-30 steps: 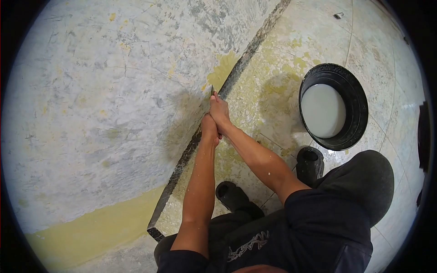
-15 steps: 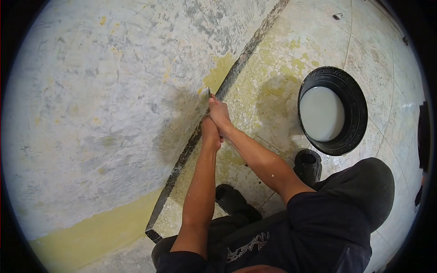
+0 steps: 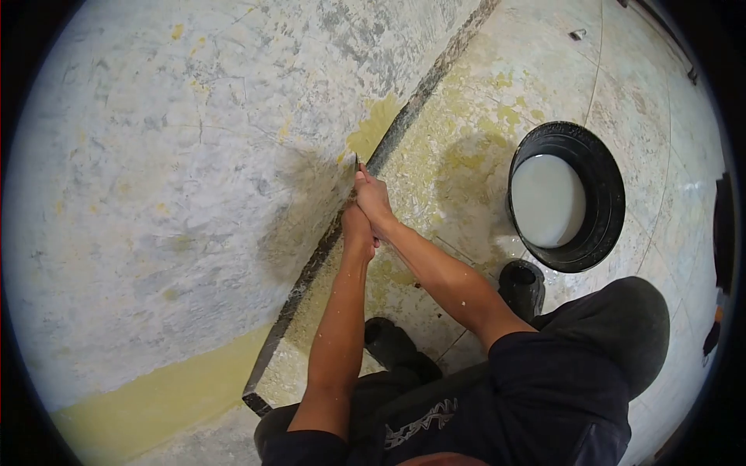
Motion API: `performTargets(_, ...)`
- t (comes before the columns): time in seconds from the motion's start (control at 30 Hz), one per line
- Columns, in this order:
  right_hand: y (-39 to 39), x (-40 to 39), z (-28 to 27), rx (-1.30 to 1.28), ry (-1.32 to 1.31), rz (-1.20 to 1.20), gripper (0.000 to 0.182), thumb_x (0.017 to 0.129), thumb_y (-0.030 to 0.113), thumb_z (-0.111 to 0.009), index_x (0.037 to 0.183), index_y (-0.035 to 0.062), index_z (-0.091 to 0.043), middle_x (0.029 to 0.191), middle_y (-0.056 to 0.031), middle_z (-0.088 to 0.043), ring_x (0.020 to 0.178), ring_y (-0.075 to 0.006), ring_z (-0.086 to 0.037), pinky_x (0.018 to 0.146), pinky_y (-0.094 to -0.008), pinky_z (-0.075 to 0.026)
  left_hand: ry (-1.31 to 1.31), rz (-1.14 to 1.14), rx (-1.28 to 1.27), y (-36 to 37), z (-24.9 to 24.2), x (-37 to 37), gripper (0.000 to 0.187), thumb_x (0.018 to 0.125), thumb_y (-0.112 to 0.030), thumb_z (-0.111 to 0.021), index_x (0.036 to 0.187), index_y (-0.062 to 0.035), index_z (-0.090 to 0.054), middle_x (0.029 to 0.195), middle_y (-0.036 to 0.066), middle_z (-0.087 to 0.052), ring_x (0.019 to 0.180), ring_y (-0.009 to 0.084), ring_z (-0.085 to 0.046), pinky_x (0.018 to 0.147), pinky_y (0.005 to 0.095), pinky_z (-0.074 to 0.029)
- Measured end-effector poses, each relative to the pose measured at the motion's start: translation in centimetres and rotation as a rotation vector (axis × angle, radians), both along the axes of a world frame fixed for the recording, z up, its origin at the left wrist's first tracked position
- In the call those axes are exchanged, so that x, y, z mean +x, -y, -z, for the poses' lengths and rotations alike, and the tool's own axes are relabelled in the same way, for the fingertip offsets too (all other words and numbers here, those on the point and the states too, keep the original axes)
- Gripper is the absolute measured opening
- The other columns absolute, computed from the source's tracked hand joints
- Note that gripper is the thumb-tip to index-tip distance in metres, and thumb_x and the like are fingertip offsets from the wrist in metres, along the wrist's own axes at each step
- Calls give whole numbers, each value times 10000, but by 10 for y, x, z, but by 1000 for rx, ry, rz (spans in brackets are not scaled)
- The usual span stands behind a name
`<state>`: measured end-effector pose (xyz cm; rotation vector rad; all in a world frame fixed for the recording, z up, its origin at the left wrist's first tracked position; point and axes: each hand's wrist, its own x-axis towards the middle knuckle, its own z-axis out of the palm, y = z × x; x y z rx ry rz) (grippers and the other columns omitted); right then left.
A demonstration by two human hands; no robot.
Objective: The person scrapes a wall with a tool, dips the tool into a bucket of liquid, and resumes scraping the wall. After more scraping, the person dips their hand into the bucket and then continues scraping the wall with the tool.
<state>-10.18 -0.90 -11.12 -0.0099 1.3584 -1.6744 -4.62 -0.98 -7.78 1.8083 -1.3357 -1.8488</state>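
Note:
Both my hands are closed together on a scraper (image 3: 357, 162), held low against the wall (image 3: 194, 194) beside the dark baseboard strip (image 3: 307, 276). My right hand (image 3: 373, 197) is the one nearer the blade. Just behind it, my left hand (image 3: 357, 227) overlaps it at the rear of the grip. The handle is hidden inside the fingers; only the thin blade shows. Its tip meets the lower edge of a bare yellow patch (image 3: 374, 128) in the whitish, flaking wall surface.
To the right stands a black bucket (image 3: 610, 194) with cloudy white liquid (image 3: 546, 200). Pale flakes and yellow-green smears cover the floor (image 3: 420, 182). My dark shoes (image 3: 392, 342) are below my arms. A small metal piece (image 3: 577, 34) lies farther off.
The whole view has shifted slightly, so the bucket and my hands appear a little lower. My two-handed grip on the scraper stays the same, close to the yellow patch.

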Motion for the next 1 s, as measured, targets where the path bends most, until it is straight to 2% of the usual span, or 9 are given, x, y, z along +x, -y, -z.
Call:
performTargets(0.07, 4, 3, 5, 55, -86, 1, 508, 964, 318, -425, 1401, 60, -413, 1272, -191, -574, 1134, -279, -560, 932, -332, -420, -41, 28, 37, 3, -2, 4, 371, 944, -387, -385, 983, -60, -554, 679, 55, -535, 416, 132, -412, 322, 311, -247)
performTargets(0.2, -7, 13, 3, 9, -4, -84, 507, 965, 318, -420, 1405, 68, -408, 1283, -204, -562, 1144, -292, -557, 936, -333, -419, 2, -52, -3, -11, -4, 11, 356, 943, -376, -381, 953, -65, -554, 671, 50, -528, 412, 134, -407, 322, 312, -244)
performTargets(0.4, 6, 15, 18, 9, 62, 52, 499, 965, 305, -424, 1402, 65, -413, 1302, -211, -547, 1152, -307, -553, 943, -336, -415, 40, 82, 0, 4, 10, 14, 357, 940, -390, -388, 937, -72, -549, 667, 47, -522, 410, 138, -405, 323, 311, -242)
performTargets(0.47, 3, 11, 18, 62, -53, 17, 499, 965, 304, -428, 1405, 69, -410, 1301, -214, -546, 1152, -311, -551, 943, -339, -415, -25, 20, 19, 4, 21, 12, 360, 939, -388, -398, 933, -64, -552, 671, 52, -528, 414, 139, -411, 321, 315, -245)
performTargets(0.6, 1, 10, 21, 11, -30, 22, 496, 969, 307, -423, 1406, 74, -409, 1301, -216, -545, 1155, -309, -551, 945, -339, -414, -18, 12, -10, -3, 17, 9, 347, 934, -387, -406, 911, -73, -552, 660, 48, -520, 414, 141, -409, 321, 318, -248)
performTargets(0.7, 1, 12, 24, 56, -108, -113, 494, 971, 312, -421, 1405, 75, -411, 1312, -209, -539, 1163, -307, -548, 951, -340, -411, 31, -5, -57, -7, 16, 11, 349, 932, -402, -410, 897, -80, -539, 638, 40, -498, 411, 138, -401, 323, 318, -250)
performTargets(0.77, 4, 7, 15, 90, -90, -15, 490, 971, 310, -423, 1403, 79, -414, 1324, -196, -533, 1170, -308, -545, 958, -341, -407, -38, 5, 55, 3, 11, 7, 368, 932, -430, -407, 905, -89, -545, 631, 42, -494, 408, 138, -398, 325, 316, -243)
performTargets(0.9, -9, 6, 10, 71, -102, -17, 492, 969, 308, -426, 1402, 75, -413, 1332, -191, -528, 1172, -311, -543, 964, -343, -406, -76, -21, 66, -3, 30, 13, 373, 932, -437, -405, 909, -95, -551, 633, 48, -506, 401, 141, -399, 320, 316, -234)
performTargets(1.0, -4, 7, 24, 107, -156, -129, 487, 969, 307, -424, 1405, 92, -414, 1324, -195, -534, 1174, -318, -541, 969, -344, -403, 11, -27, -1, -9, 21, 8, 380, 930, -443, -407, 931, -95, -559, 641, 49, -518, 398, 141, -396, 319, 312, -234)
